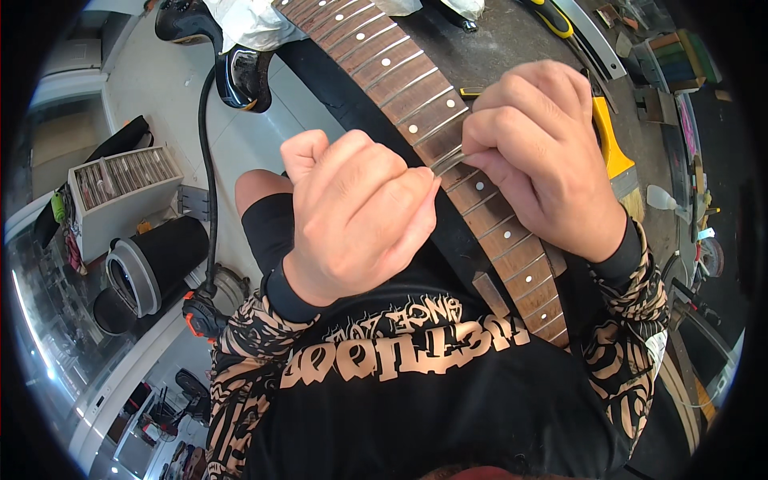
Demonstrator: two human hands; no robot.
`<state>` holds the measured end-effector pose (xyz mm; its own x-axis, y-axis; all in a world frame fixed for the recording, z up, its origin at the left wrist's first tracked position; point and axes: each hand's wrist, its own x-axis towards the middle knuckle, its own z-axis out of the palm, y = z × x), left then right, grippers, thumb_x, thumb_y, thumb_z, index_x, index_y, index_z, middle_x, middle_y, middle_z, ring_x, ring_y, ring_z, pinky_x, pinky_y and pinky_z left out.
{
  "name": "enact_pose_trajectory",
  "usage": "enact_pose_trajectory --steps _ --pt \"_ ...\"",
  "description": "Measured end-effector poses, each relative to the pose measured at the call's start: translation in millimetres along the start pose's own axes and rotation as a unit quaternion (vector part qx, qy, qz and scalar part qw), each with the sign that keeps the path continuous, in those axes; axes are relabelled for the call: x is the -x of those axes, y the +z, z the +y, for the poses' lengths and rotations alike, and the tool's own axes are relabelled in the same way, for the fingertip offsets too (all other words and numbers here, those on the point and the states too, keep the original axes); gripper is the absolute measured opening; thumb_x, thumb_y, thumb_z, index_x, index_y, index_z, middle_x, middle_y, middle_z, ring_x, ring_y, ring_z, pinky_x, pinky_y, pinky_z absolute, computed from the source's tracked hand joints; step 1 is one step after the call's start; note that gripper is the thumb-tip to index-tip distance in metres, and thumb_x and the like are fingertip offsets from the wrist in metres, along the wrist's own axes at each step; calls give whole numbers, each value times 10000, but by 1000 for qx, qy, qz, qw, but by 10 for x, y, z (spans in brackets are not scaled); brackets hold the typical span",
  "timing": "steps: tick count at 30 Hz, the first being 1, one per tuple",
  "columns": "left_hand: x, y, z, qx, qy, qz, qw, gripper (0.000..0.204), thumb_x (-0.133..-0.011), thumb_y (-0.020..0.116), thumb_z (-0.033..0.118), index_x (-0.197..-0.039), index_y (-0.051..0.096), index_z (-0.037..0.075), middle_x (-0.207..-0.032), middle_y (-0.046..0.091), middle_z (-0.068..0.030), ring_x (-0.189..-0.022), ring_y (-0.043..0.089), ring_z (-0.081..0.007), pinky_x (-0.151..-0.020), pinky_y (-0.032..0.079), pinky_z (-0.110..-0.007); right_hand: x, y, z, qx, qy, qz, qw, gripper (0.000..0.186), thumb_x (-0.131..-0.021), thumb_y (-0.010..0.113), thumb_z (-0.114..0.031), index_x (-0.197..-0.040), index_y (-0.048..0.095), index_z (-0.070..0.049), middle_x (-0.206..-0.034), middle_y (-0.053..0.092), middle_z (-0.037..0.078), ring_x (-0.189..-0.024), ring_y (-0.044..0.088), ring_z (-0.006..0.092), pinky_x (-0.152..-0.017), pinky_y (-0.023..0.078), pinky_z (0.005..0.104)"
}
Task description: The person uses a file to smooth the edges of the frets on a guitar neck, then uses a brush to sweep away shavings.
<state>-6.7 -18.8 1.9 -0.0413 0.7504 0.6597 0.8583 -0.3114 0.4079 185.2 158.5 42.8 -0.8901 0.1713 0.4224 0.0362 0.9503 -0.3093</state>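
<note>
A guitar neck [416, 88] with a brown fretboard, white dot inlays and metal frets runs diagonally from the top middle toward my body. Above its middle, my left hand [352, 208] and my right hand [540, 152] meet with pinched fingers. Between the fingertips stretches a short, thin piece of silvery fret wire [450, 161], with an end in each hand. The inner fingertips of both hands are partly hidden. My right hand is over the fretboard's right edge; my left is off its left side. The black guitar body [242, 78] lies at the upper left, partly covered in white wrapping [254, 24].
A brush with a yellow handle [610, 144] lies right of my right hand, and a yellow-and-black tool [552, 18] is farther back. A small wooden strip [490, 293] sits beside the neck's near end. On the left stand a slotted box [120, 216] and a black bin [168, 256].
</note>
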Motion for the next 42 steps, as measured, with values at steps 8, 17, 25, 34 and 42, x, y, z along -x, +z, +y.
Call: enact_pose_trajectory --steps 8,17,25,34,42 --pt "-24 -14 -14 21 -8 -9 1000 302 -795 951 -27 -1018 798 108 -844 709 2 -713 629 -209 -808 355 -425 12 -3 -13 0 22 9 1000 276 -849 918 -102 -1060 742 -129 -1119 724 28 -1180 679 333 -1105 467 483" --pt "58 13 40 37 -18 -1 999 316 -798 943 -43 -1052 806 85 -855 708 -9 -723 642 -215 -810 369 -420 71 -55 -41 8 15 -19 1000 278 -841 922 -115 -1056 748 -139 -1126 732 19 -1217 679 334 -1110 466 491" --pt "68 -6 2 -3 -11 13 1000 323 -790 942 -52 -1045 801 86 -851 699 0 -707 630 -207 -814 368 -417 -23 18 -38 18 0 13 1000 285 -828 930 -122 -1056 763 -152 -1130 739 11 -1210 691 330 -1109 469 500" --pt "49 -41 -21 21 -17 4 1000 330 -781 945 -54 -1043 801 87 -850 708 2 -707 634 -208 -810 364 -422 -42 7 -47 11 13 -2 1000 268 -843 923 -125 -1052 758 -151 -1129 738 12 -1232 684 325 -1111 466 495" --pt "146 2 58 45 -24 12 999 320 -771 952 -47 -1016 795 86 -849 705 6 -690 626 -212 -804 357 -426 51 -33 -107 -4 20 -32 999 272 -841 922 -105 -1046 750 -154 -1130 736 11 -1216 681 322 -1113 460 501"
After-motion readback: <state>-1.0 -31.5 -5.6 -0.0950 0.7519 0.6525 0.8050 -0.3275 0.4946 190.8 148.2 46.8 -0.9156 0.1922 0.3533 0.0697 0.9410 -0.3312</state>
